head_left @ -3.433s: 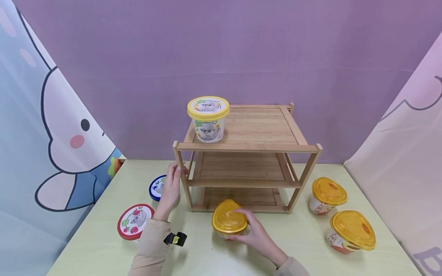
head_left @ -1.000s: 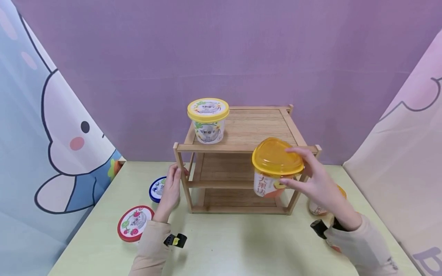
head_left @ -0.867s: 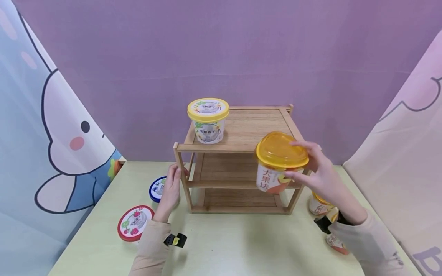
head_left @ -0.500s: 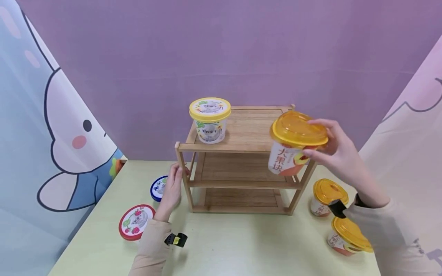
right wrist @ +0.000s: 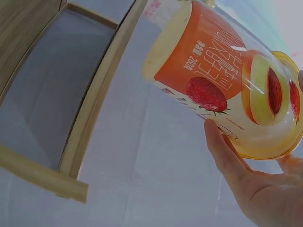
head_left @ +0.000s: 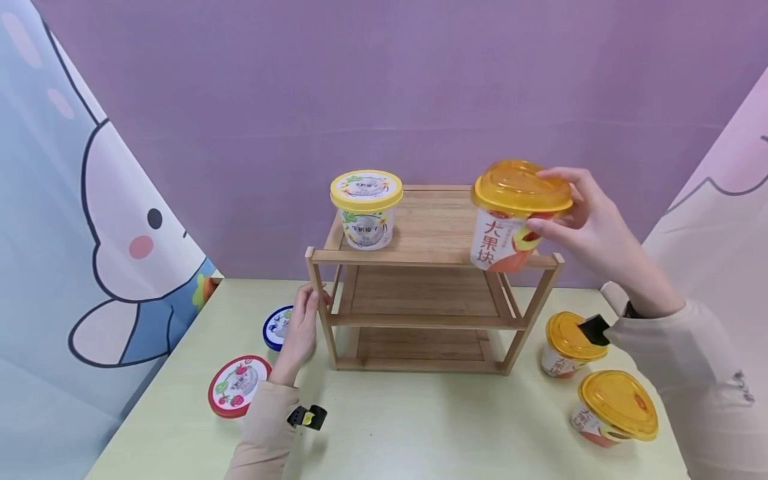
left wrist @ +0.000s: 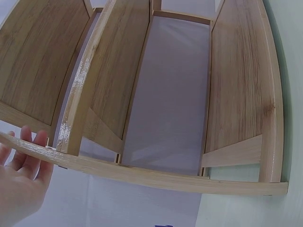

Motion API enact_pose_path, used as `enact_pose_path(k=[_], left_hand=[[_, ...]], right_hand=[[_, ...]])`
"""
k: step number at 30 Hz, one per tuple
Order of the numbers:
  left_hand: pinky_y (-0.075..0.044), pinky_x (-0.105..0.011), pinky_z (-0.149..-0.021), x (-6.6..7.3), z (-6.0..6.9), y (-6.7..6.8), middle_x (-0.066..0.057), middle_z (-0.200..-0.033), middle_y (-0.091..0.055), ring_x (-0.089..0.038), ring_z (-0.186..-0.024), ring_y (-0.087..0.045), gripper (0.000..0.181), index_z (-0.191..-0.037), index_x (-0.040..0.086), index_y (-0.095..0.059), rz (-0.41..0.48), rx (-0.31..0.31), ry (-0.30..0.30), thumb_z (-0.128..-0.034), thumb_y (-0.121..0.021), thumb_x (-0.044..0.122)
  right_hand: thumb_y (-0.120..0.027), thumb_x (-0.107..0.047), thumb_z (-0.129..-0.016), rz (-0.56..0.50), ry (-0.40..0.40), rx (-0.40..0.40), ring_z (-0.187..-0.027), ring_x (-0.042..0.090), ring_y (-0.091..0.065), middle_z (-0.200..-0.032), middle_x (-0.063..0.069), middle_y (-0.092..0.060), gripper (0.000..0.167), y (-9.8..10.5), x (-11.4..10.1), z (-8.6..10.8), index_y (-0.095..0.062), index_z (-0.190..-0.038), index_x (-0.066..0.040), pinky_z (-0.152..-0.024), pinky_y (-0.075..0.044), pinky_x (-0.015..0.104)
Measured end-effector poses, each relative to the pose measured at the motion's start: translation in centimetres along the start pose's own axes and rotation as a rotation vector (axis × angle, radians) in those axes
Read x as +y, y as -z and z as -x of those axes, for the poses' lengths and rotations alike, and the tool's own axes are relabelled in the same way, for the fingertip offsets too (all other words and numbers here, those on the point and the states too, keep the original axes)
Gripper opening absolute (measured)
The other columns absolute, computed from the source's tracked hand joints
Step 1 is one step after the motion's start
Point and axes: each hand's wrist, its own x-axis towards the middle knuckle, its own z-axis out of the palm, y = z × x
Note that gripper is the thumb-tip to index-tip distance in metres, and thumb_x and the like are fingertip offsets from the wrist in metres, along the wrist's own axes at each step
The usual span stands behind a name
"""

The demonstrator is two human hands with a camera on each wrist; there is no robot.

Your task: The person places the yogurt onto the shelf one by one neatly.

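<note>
Gripped orange-lidded cup [head_left: 510, 217] in right hand [head_left: 600, 230] near rack [head_left: 429, 223] top's front right corner, front left post [head_left: 325, 327] in left hand [head_left: 300, 333].

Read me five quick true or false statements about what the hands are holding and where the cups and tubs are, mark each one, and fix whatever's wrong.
1. The right hand holds a cup. True.
2. The left hand holds the red tub. False: the left hand grips the left side of the rack.
3. The yellow tub stands on the top shelf. True.
4. The blue tub stands on the middle shelf. False: the blue tub is on the table, left of the rack and partly hidden by the left hand.
5. Two more cups stand on the table, to the right of the rack. True.
</note>
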Motion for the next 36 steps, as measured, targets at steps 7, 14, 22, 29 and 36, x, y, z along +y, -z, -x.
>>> enact_pose_path(k=[7,14,22,29,36], left_hand=[[-0.036,-0.039,-0.086,0.0,-0.1,0.0,-0.021,-0.096,-0.05,-0.031,-0.097,-0.047,0.028,-0.114,-0.004,-0.039,-0.003,0.001,0.001,-0.0981,-0.026,0.015],[-0.035,-0.038,-0.086,-0.1,-0.1,0.0,-0.022,-0.095,-0.049,-0.033,-0.096,-0.047,0.031,-0.113,-0.004,-0.039,0.0,0.0,-0.015,-0.0982,-0.027,0.021],[-0.035,-0.038,-0.086,-0.2,-0.1,-0.1,-0.009,-0.092,-0.051,-0.031,-0.095,-0.048,0.033,-0.112,-0.003,-0.04,0.006,0.008,-0.023,-0.0978,-0.028,0.025],[-0.033,-0.038,-0.086,-0.2,-0.1,-0.1,-0.024,-0.097,-0.049,-0.032,-0.094,-0.046,0.031,-0.113,-0.004,-0.039,0.007,0.002,-0.015,-0.0981,-0.027,0.021],[-0.035,-0.039,-0.087,0.0,-0.1,-0.2,-0.025,-0.097,-0.047,-0.032,-0.094,-0.047,0.029,-0.113,-0.006,-0.039,0.017,0.003,-0.013,-0.098,-0.026,0.016]], right_hand=[[-0.061,-0.007,-0.082,0.016,-0.045,-0.019,-0.089,0.004,-0.054,-0.113,0.008,-0.046,0.054,0.0,0.6,-1.5,-0.034,-0.128,-0.016,-0.069,-0.045,0.011],[-0.061,-0.014,-0.083,0.022,-0.095,-0.026,-0.094,0.006,-0.05,-0.118,0.013,-0.044,0.054,0.0,1.6,-2.6,-0.032,-0.128,-0.016,-0.071,-0.043,0.009],[-0.062,-0.016,-0.083,0.026,-0.118,-0.033,-0.095,0.007,-0.05,-0.119,0.016,-0.044,0.055,-0.1,2.6,-3.2,-0.031,-0.129,-0.015,-0.071,-0.043,0.01],[-0.062,-0.019,-0.083,0.041,-0.146,-0.047,-0.097,0.014,-0.051,-0.121,0.018,-0.043,0.058,-0.3,3.0,-3.3,-0.029,-0.13,-0.014,-0.07,-0.043,0.01],[-0.062,-0.02,-0.083,0.057,-0.16,-0.065,-0.104,0.027,-0.049,-0.124,0.018,-0.042,0.061,-0.4,3.1,-3.3,-0.026,-0.132,-0.013,-0.071,-0.042,0.008]])
